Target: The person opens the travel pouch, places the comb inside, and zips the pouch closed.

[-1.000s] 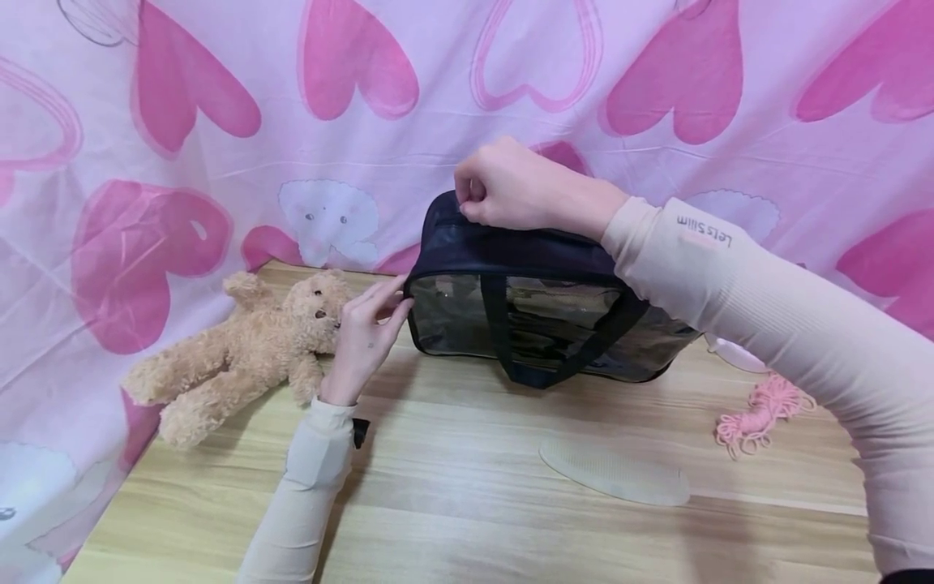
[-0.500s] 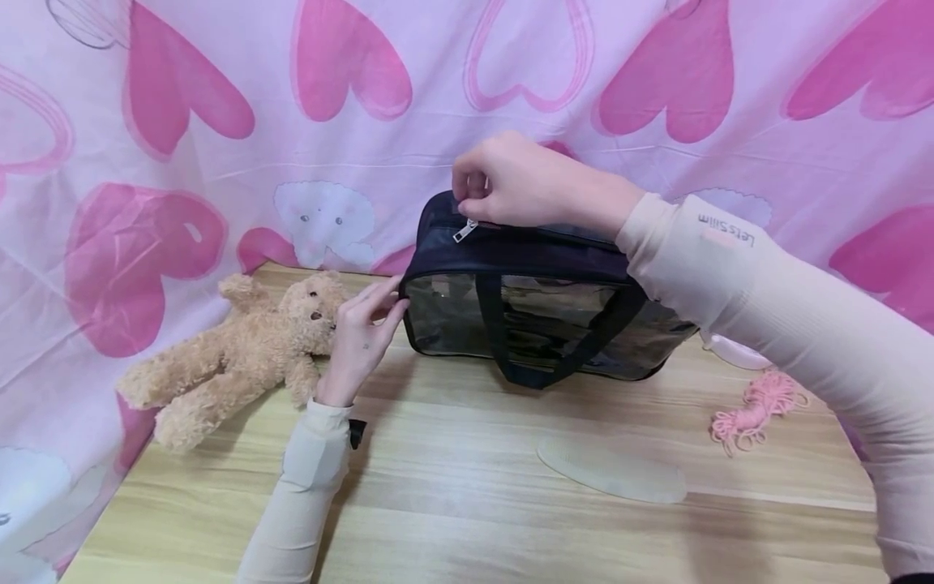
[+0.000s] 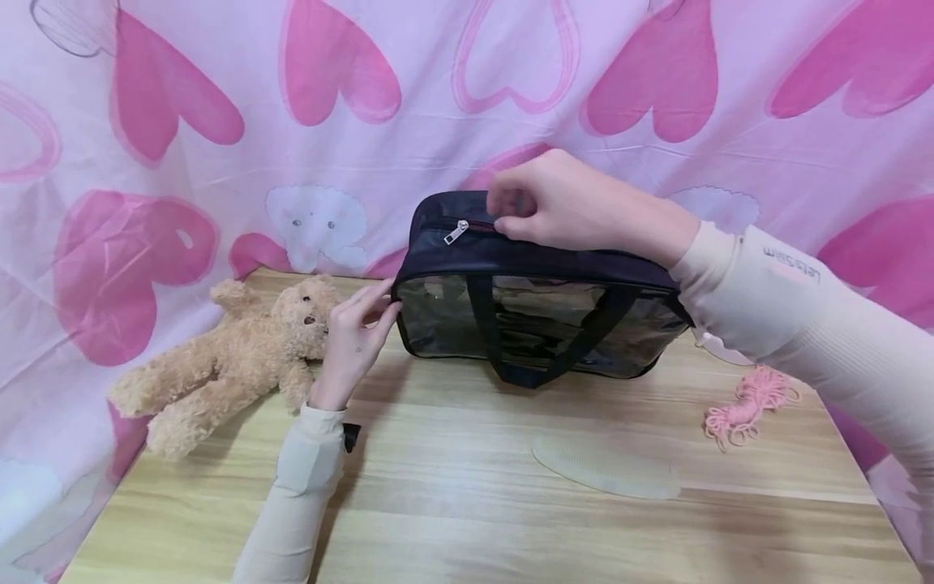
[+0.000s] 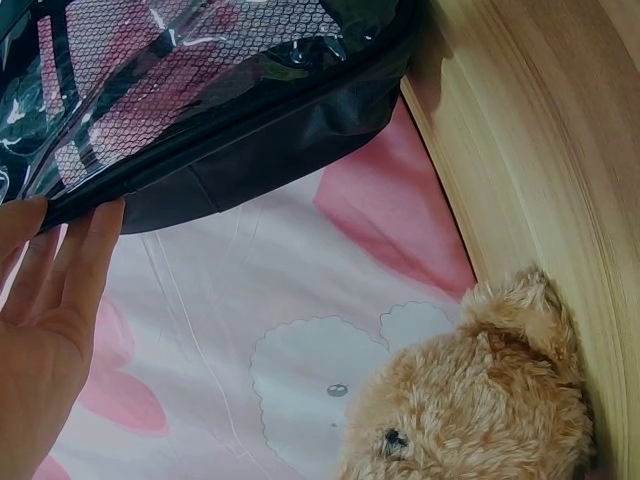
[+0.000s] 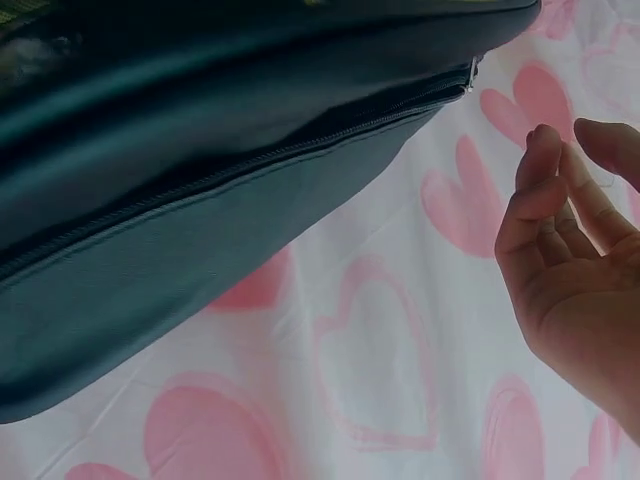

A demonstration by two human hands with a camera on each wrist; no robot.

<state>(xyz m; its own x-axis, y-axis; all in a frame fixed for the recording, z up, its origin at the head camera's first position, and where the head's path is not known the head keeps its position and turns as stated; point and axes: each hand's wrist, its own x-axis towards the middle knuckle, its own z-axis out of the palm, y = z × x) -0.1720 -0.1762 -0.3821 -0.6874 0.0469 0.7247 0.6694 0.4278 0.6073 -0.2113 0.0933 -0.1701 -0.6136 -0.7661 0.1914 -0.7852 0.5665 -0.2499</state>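
Note:
A black bag (image 3: 438, 258) with clear side panels stands upright on the table, its strap handle (image 3: 521, 377) hanging down the front. My left hand (image 3: 353, 337) pinches the bag's left edge between thumb and fingers; the left wrist view shows the fingertips on the dark piping (image 4: 120, 190). Near the left end of the bag's top sits a metal zipper pull (image 3: 456, 233), with nothing holding it. My right hand (image 3: 584, 203) is just right of that pull, over the top, fingers loosely bent and nothing between them. In the right wrist view the zipper (image 5: 250, 160) runs along the top as a dark slit.
A tan teddy bear (image 3: 244, 357) lies to the left, close beside my left hand. In front of the bag is a pale comb (image 3: 606, 469). A pink cord bundle (image 3: 751, 405) lies at right, near a partly hidden whitish object (image 3: 722, 349). A heart-print curtain (image 3: 409, 49) hangs behind.
My right hand has let go of the zipper pull and moved right, leaving the pull in plain sight. The left hand keeps its grip on the bag's edge.

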